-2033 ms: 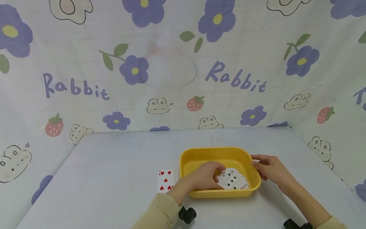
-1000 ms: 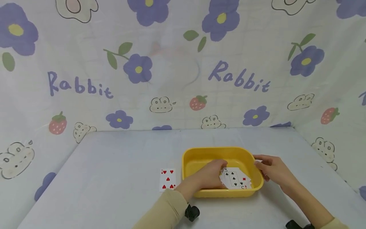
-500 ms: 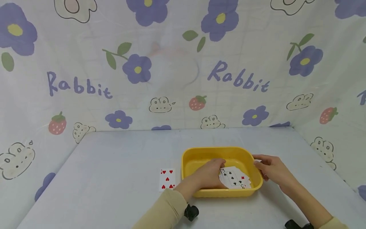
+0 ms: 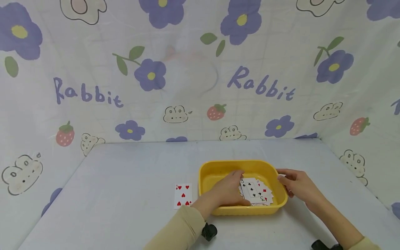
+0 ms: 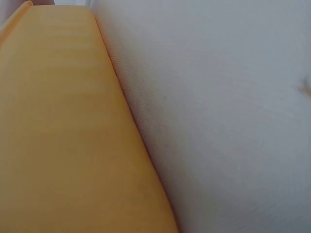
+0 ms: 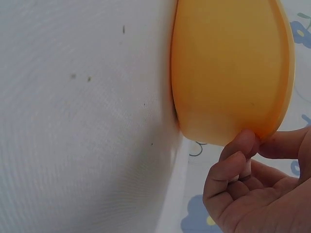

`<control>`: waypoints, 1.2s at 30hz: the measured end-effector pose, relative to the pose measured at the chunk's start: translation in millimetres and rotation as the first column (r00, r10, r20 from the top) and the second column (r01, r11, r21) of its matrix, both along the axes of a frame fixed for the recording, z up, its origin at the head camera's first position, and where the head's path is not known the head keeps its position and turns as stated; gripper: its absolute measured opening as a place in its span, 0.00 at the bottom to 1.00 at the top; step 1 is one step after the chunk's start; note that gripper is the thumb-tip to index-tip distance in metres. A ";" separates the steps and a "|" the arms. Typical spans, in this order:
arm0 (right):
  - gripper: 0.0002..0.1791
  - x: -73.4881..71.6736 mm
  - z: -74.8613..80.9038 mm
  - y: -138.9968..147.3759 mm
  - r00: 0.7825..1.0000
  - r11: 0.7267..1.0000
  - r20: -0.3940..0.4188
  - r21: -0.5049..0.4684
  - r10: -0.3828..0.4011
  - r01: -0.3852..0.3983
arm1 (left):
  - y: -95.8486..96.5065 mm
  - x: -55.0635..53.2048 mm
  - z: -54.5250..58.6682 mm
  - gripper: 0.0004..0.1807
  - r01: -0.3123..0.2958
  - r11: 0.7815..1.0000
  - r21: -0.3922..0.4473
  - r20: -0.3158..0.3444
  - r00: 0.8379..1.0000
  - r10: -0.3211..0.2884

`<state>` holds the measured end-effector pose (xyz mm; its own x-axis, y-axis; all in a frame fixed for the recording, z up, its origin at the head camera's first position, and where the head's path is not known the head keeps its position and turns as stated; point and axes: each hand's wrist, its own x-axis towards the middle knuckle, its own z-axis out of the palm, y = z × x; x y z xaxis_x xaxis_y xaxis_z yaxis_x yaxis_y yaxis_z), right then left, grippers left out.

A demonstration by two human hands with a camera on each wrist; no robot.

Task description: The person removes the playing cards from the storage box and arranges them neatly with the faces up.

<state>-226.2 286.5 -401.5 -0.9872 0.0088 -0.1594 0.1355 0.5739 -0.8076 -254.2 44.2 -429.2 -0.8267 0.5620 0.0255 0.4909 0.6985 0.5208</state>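
A yellow plastic tray (image 4: 218, 165) stands on the white table, its outer side filling the left of the left wrist view. Inside its right half lies a loose, fanned pile of playing cards (image 4: 254, 191), a clubs card face up on top. My left hand (image 4: 228, 191) reaches over the front rim and holds the pile's left side, thumb toward the front wall and fingers toward the back. Its fingertips are partly hidden. My right hand (image 4: 298, 185) pinches the tray's right rim between thumb and fingers, as the right wrist view also shows. Some of those fingers curl below the rim.
One hearts playing card (image 4: 182, 196) lies face up on the table (image 4: 125, 194), left of the tray. A patterned cloth (image 4: 187, 86) hangs behind and at both sides. Black wrist devices (image 4: 209, 232) show beneath the forearms.
The top clubs card has turned and shifted slightly backward in the tray, and the pile lies flatter. My left hand has stayed beside it. My right hand keeps its grip on the rim.
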 end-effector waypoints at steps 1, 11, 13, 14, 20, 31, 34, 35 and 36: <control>0.28 0.1 -0.1 -0.1 1.000 1.000 0.000 0.000 -0.001 0.001 | -0.1 -0.1 -0.3 0.53 0.000 1.000 0.002 -0.001 1.000 0.000; 0.28 0.9 0.8 -0.6 1.000 1.000 0.007 0.003 0.005 -0.005 | -1.6 -1.3 -1.5 0.52 0.012 0.999 0.036 -0.014 1.000 -0.011; 0.28 0.8 1.0 -0.5 1.000 1.000 0.007 0.004 0.004 -0.004 | -2.0 -1.6 -1.5 0.52 0.017 0.999 0.042 -0.015 1.000 -0.016; 0.28 0.8 1.1 -0.5 1.000 1.000 0.007 0.005 0.003 -0.003 | -2.1 -1.9 -1.4 0.51 0.020 0.999 0.043 -0.016 1.000 -0.019; 0.28 1.0 1.8 -1.0 1.000 1.000 0.012 0.003 0.004 -0.005 | -3.6 -2.3 0.6 0.48 0.042 0.998 0.045 -0.015 0.999 -0.042; 0.28 -0.1 -1.2 -0.3 1.000 1.000 -0.014 0.001 0.022 -0.022 | -4.5 -3.6 1.2 0.49 0.065 0.989 0.136 0.045 0.996 -0.072; 0.28 -0.1 -2.9 0.3 0.999 1.000 -0.021 -0.003 0.024 -0.024 | -4.1 -3.3 1.0 0.49 0.067 0.989 0.129 0.041 0.996 -0.073; 0.28 0.1 -3.2 0.5 0.999 1.000 -0.022 -0.004 0.024 -0.025 | -3.7 -3.2 1.0 0.49 0.066 0.990 0.122 0.039 0.997 -0.072; 0.28 0.4 -3.3 0.7 0.999 1.000 -0.024 -0.003 0.025 -0.026 | -3.3 -3.1 0.9 0.49 0.065 0.991 0.116 0.041 0.997 -0.070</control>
<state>-225.9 287.3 -404.8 -0.9906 -0.0169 -0.1359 0.1017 0.5740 -0.8125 -257.2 40.9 -428.3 -0.7888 0.6120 0.0572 0.5094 0.5987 0.6181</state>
